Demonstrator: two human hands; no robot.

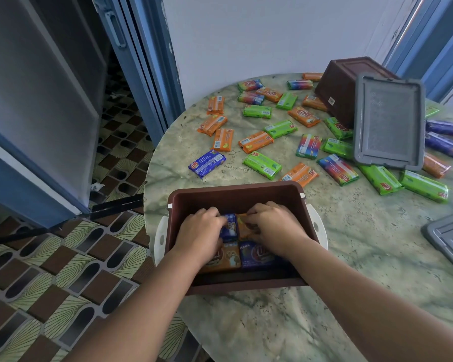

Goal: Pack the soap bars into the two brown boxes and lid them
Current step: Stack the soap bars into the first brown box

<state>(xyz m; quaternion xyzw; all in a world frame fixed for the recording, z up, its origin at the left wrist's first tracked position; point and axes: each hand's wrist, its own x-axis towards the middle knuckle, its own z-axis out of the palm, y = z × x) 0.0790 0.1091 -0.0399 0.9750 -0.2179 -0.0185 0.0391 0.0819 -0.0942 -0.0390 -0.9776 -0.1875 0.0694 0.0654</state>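
Note:
A brown box [236, 190] stands open at the near edge of the round table, with several soap bars lying inside it. Both my hands reach down into it. My left hand [200, 232] grips a blue soap bar [229, 227]. Beside it my right hand [273, 227] grips an orange soap bar [242, 227]. More bars lie below them, an orange one [225, 259] and a blue one [256, 253]. A second brown box [343, 87] lies tipped over at the back right. A grey lid [389, 121] leans against it.
Several orange, green, blue and rainbow soap bars lie scattered over the marble table [351, 244], among them a blue one [207, 163] and a green one [262, 164]. Another grey lid [450, 239] pokes in at the right edge. Patterned floor tiles and a blue door are to the left.

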